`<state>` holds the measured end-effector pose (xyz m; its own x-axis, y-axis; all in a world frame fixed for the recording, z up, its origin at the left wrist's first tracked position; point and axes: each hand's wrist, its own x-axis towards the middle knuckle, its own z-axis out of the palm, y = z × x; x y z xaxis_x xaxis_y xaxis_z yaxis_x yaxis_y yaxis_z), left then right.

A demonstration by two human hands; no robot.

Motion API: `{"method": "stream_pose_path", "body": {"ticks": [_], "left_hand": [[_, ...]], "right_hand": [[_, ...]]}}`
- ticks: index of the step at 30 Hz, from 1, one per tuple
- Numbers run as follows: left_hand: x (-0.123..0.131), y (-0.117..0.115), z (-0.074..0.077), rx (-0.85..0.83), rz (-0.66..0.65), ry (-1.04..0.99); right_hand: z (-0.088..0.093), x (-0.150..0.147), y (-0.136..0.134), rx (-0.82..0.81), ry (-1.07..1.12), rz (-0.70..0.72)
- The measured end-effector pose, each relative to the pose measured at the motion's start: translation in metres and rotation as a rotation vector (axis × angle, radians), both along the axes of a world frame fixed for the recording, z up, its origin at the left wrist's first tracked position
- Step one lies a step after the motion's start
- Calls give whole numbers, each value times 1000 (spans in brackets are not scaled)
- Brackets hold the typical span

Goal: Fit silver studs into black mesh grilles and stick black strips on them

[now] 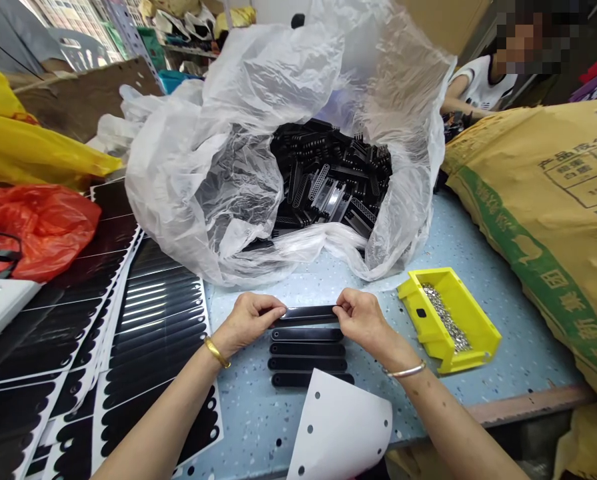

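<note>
A flat black strip with rounded ends (310, 313) is pinched at its left end by my left hand (251, 321) and at its right end by my right hand (365, 323). Just below it, several like black strips (307, 349) lie in a stacked row on the blue speckled table (248, 413). A curled white backing sheet with small holes (341, 427) partly covers the lowest one. Behind my hands, a large clear plastic bag (178, 220) gapes open, full of black plastic pieces (328, 180), some with a honeycomb pattern.
Sheets of glossy black stickers (153, 320) spread over the left side. A yellow bin (471, 320) of small metal parts (445, 317) stands right. Red (38, 230) and yellow bags (33, 140) lie left, a printed sack (553, 220) right. Another person (478, 83) sits behind.
</note>
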<state>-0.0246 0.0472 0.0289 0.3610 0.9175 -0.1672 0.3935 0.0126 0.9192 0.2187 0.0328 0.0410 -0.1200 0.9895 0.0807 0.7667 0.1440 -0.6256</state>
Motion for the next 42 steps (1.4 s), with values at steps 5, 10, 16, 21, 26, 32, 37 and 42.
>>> {"method": "stream_pose_path", "body": {"ticks": [5,10,16,21,26,32,37,42], "left_hand": [[0,0,0,3,-8,-11],[0,1,-1,-13,-5,-6],[-1,1,0,-6,-12,12],[-1,1,1,16,-18,21],[0,1,-1,27,6,43],[1,1,-2,43,14,57],[1,0,-3,53,22,54],[1,1,-2,44,19,59]], "right_hand": [[3,0,0,-14,-41,15],[7,-1,0,32,-173,82],[11,-1,-3,55,-207,131],[9,0,-2,37,-163,122],[4,3,3,-110,-36,54],[2,5,3,-138,15,45],[7,5,0,-123,30,35],[9,5,-2,-111,-13,60]]}}
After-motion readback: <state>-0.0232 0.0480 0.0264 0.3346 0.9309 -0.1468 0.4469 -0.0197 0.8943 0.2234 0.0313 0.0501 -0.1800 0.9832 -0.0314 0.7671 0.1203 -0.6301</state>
